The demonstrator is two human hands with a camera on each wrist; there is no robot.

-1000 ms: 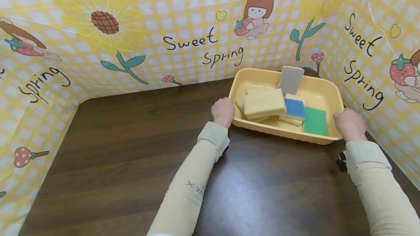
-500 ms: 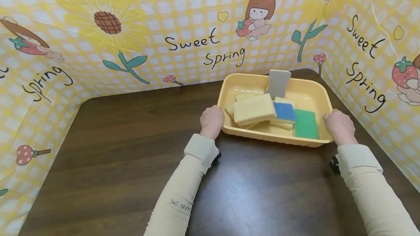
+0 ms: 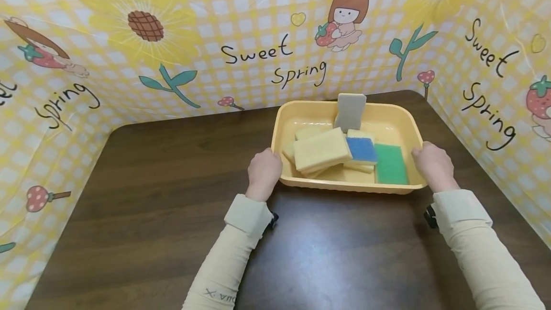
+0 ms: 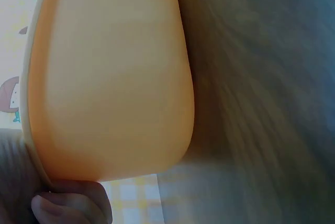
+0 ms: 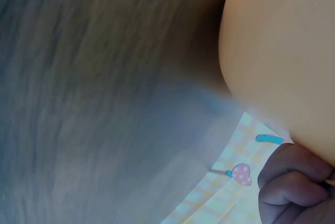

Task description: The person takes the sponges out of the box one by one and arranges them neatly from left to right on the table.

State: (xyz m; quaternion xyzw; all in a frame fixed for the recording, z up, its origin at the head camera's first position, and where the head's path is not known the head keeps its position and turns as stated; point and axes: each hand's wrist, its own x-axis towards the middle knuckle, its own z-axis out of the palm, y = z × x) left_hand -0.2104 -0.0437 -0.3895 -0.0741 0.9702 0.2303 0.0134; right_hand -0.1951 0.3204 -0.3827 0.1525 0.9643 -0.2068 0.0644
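Both hands hold a yellow plastic basin (image 3: 348, 187) by its short ends, in the head view right of the middle. My left hand (image 3: 264, 172) grips the left rim; in the left wrist view its curled fingers (image 4: 73, 203) sit under the rim's corner. At the opposite end my right hand (image 3: 434, 164) grips the right rim, its fingers (image 5: 293, 177) curled beneath it. Inside lie several sponges: a pale yellow block (image 3: 322, 149) on top of others, a blue-faced sponge (image 3: 361, 150) and a flat green one (image 3: 391, 164). A grey sponge (image 3: 350, 111) leans upright against the back wall.
The basin is over a dark brown wooden table (image 3: 163, 204). A yellow checked cloth (image 3: 249, 13) with printed flowers and lettering stands around the table's back and sides. Light cuffed sleeves (image 3: 247, 216) cover both forearms.
Both hands have moved left and slightly toward me, bringing the basin with them, away from the right-hand cloth. The grips look the same, and the sponges keep their places in the basin.
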